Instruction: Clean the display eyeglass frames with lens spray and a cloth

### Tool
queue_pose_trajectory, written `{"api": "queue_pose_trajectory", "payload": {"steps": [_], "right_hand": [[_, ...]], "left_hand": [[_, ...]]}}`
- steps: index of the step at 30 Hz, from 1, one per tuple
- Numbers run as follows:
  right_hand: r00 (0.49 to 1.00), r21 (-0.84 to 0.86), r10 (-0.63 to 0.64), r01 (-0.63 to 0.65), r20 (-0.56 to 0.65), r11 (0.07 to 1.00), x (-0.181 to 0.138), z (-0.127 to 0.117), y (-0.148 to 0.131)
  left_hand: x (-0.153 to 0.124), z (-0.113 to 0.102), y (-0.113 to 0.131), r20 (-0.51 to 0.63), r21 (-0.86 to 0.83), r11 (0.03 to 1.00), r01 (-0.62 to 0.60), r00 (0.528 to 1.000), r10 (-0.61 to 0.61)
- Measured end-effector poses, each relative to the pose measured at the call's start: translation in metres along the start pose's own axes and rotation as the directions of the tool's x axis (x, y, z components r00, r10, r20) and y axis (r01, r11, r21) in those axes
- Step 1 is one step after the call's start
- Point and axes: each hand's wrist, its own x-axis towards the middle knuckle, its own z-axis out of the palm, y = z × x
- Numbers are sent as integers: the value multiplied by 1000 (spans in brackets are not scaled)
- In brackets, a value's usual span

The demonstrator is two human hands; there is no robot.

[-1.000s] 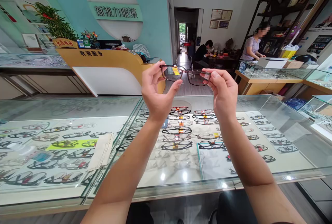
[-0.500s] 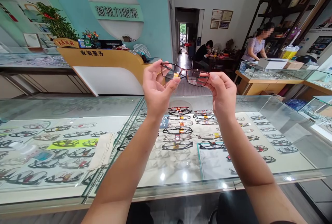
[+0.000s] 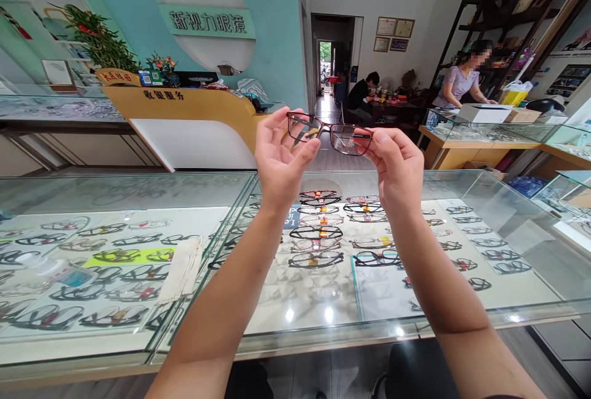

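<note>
A pair of eyeglasses (image 3: pixel 327 128) with dark reddish frames is held up in the air between my hands, above the far side of the glass display case. My left hand (image 3: pixel 282 156) grips its left end, thumb in front of the lower rim and fingers behind the lens. At the other end, my right hand (image 3: pixel 398 162) pinches the corner between thumb and fingers. The right fingertips are partly hidden behind the lens. Beneath my hands, rows of eyeglasses (image 3: pixel 316 231) lie inside the case under its glass top.
The glass display case (image 3: pixel 295 331) spans the front. A cloth (image 3: pixel 181 270) and a clear bottle (image 3: pixel 58 270) rest at left. Beyond stand a yellow-and-white counter (image 3: pixel 194 117) and a second display counter (image 3: pixel 462 134) with boxes. One person (image 3: pixel 459 82) stands behind it; another person (image 3: pixel 362 97) sits further back.
The eyeglasses have turned slightly, and an orange-yellow patch seen at the left lens has changed. My hands stay almost in place. The standing person has moved an arm towards the boxes.
</note>
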Motion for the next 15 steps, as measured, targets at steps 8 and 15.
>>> {"api": "queue_pose_trajectory", "payload": {"steps": [8,15], "right_hand": [[992,93,123,-124,24,988,2,5,-5],[981,156,190,-195,46,968,5,4,0]], "left_hand": [[-1,0,-4,-28,19,999,-30,999,31],[2,-7,-7,-30,11,999,-33,999,34]]}}
